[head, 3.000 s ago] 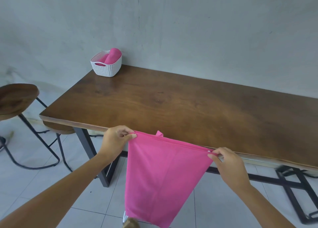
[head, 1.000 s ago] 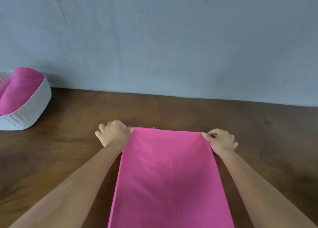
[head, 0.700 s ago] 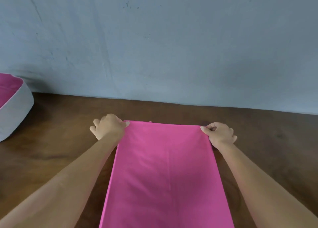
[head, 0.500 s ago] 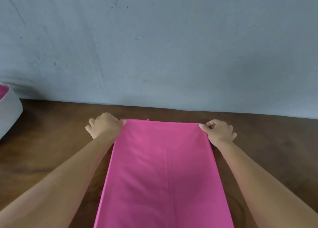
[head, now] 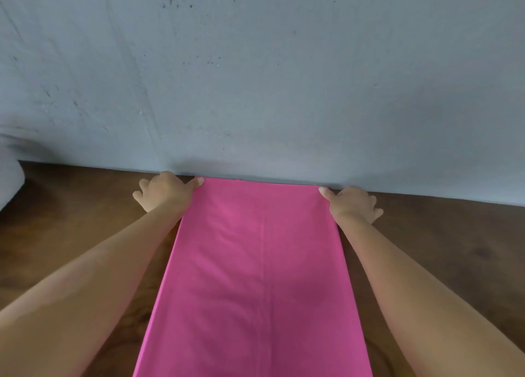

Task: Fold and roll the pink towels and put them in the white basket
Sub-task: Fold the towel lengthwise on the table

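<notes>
Wooden table [head: 71, 234], one pink towel [head: 261, 277] flat, left hand [head: 164, 193] and right hand [head: 350, 203] each pinching a far corner

You are in a plain indoor room: a bare grey plaster wall [head: 255, 64], lightly speckled, rises straight behind the dark wooden table [head: 440, 248] before you.

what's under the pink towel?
The wooden table shows around the pink towel, which lies flat on it. Left hand and right hand pinch its far corners. Anything beneath the cloth is hidden.
</notes>
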`<control>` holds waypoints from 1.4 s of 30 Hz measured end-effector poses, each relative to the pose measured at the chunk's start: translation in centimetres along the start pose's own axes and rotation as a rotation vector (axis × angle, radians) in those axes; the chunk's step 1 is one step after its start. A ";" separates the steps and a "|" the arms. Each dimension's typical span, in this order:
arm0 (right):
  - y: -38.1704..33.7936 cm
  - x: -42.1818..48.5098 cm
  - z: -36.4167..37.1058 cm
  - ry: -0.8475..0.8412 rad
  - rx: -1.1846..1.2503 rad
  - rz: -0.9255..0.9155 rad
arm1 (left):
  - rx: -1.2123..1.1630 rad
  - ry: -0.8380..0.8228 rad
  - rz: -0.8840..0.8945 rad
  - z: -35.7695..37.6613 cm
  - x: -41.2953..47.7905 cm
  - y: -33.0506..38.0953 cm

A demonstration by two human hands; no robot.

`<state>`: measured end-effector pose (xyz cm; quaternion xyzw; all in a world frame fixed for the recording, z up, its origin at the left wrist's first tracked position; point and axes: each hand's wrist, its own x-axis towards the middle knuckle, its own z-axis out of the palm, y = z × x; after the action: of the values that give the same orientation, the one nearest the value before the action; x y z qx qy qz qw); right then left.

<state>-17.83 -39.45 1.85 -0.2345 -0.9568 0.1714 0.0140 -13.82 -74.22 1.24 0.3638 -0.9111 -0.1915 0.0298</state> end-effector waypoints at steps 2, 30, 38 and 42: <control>-0.2 0.1 0.1 0.019 -0.030 0.018 | 0.017 0.019 -0.002 0.2 0.2 0.2; 7.5 -14.8 -0.9 -0.225 -0.250 -0.566 | 0.182 -0.215 0.953 2.7 -22.3 -2.7; 11.5 -21.0 -2.2 -0.282 -0.289 -0.561 | 0.181 -0.165 0.947 3.0 -22.4 -3.0; 14.2 -25.1 -3.2 -0.288 -0.290 -0.553 | 0.158 -0.157 0.960 2.9 -22.4 -3.0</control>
<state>11.16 -37.98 1.46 0.0609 -0.9907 0.0546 -0.1089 4.01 -60.21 -0.64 -0.1115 -0.9871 -0.1134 0.0181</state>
